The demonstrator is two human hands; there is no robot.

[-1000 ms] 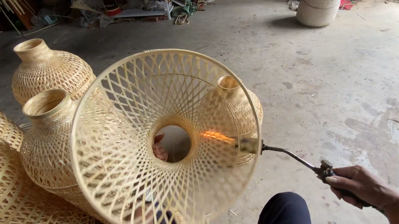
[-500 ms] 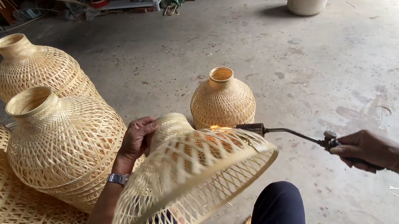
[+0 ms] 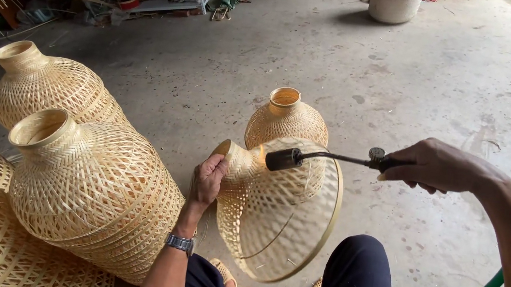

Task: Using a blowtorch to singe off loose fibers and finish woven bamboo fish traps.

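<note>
No packages, labels, signs (or screens)

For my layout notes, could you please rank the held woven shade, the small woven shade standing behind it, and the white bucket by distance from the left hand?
From the left hand:
1. Held woven shade, gripped at its neck.
2. Small woven shade, standing just behind.
3. White bucket, far across the floor.

Even, soft daylight, brightest on concrete floor (image 3: 447, 90) at upper right; far left corner dim. Shadows faint and diffuse. No glare. Sharp throughout, mild wide-angle bending at edges
</note>
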